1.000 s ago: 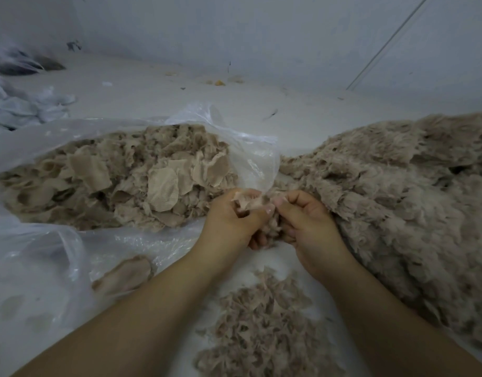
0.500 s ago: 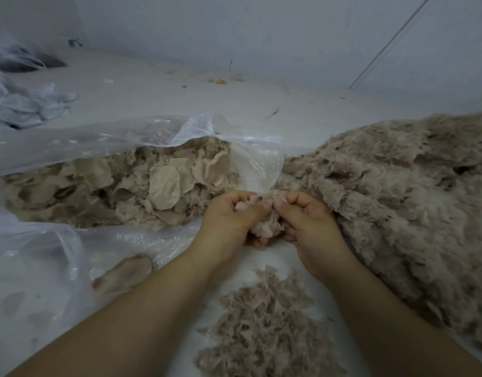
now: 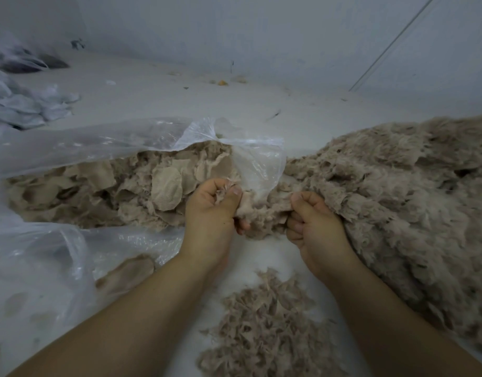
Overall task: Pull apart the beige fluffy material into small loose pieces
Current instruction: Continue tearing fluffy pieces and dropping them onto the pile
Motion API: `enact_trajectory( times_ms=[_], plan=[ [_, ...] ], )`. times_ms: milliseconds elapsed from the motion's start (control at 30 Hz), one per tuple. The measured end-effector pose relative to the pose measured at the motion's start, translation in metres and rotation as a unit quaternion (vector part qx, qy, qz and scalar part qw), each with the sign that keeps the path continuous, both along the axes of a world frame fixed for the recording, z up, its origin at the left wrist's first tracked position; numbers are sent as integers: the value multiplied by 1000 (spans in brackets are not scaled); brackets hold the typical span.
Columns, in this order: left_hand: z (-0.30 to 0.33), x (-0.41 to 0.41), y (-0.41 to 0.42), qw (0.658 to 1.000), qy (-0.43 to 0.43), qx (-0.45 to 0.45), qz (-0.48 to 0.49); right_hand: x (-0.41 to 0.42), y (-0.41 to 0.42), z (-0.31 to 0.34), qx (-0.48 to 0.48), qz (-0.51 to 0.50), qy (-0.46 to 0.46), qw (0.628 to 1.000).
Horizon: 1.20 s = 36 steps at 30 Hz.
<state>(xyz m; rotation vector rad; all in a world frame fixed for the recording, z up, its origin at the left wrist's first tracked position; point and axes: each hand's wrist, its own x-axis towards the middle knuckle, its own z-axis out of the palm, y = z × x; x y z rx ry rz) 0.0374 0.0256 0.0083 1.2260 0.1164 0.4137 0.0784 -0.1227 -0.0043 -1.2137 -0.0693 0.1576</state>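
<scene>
Nearest the camera, a low heap of torn shreds (image 3: 264, 330) lies on the pale floor (image 3: 158, 104) directly below the hands, probably because finished bits simply drop there. Above that heap, the left hand (image 3: 211, 213) and right hand (image 3: 314, 227) are both clenched on one clump of beige fluffy material (image 3: 264, 216) stretched between them, thumbs on top, fists set apart; this looks like the middle of a pull, the gap giving the fibres room to part. The clump touches the big fluffy pile (image 3: 397, 200) to the right of the hands, likely the stock. Left of the hands, beyond the shreds, a clear plastic bag (image 3: 103, 148) lies open, holding flat beige fabric scraps (image 3: 166, 189). Farthest off, crumpled white cloth (image 3: 25, 104) sits by the wall.
</scene>
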Motion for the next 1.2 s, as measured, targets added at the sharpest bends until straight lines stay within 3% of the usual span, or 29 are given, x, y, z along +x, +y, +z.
enact_trajectory(
  times_ms=[333, 533, 667, 933, 1067, 1200],
  plan=[
    [3, -3, 2, 999, 19, -22, -28, 2, 1, -1, -59, -33, 28, 997],
    [4, -6, -2, 997, 13, 26, -67, -2, 3, 5, -22, -25, 11, 999],
    [2, -4, -5, 998, 3, 47, -35, -2, 1, 5, -35, -25, 4, 999],
    [1, -4, -11, 995, -3, 95, -37, -12, 4, 4, -58, 79, -148, 984],
    [2, -5, -12, 994, 25, 96, -52, -10, 3, 1, -112, 72, -128, 983],
    [1, -2, -7, 995, 41, 76, -48, -5, 0, 0, -95, 88, -97, 987]
  ],
)
